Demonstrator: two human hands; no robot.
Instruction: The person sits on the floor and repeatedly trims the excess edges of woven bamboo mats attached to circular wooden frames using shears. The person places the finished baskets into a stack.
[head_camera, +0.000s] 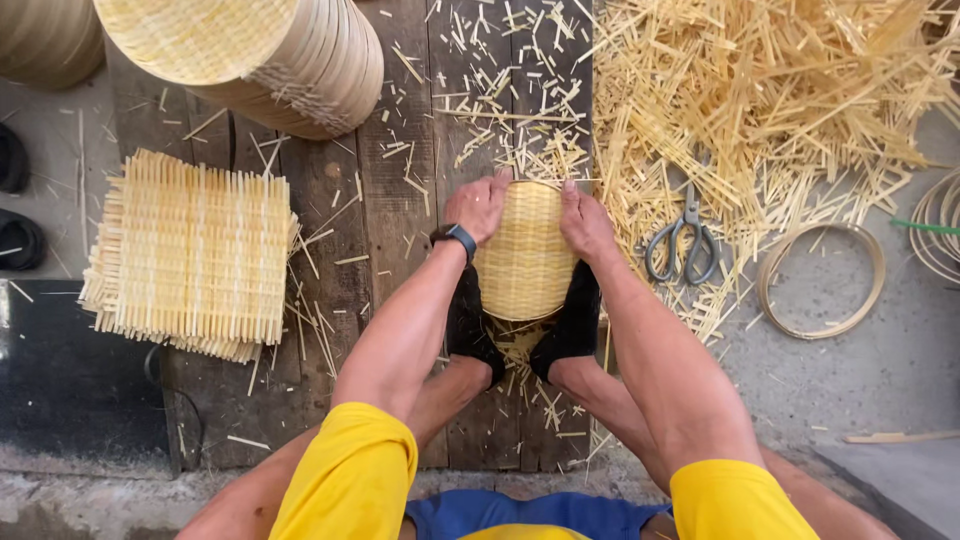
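Observation:
A round woven bamboo basket (524, 255) lies bottom-up on dark wooden planks (395, 190), clamped between my two feet in black socks (572, 330). My left hand (478, 206), a black watch on its wrist, grips the basket's upper left rim. On the upper right rim my right hand (584, 222) presses with its fingers curled over the edge. Both arms reach down from yellow sleeves.
A stack of square woven bamboo mats (190, 255) lies at left. Stacked round baskets (290, 55) stand at top left. Scissors (682, 238) and a bamboo hoop (822, 280) lie right, below a heap of bamboo offcuts (770, 90). Black shoes (18, 200) sit far left.

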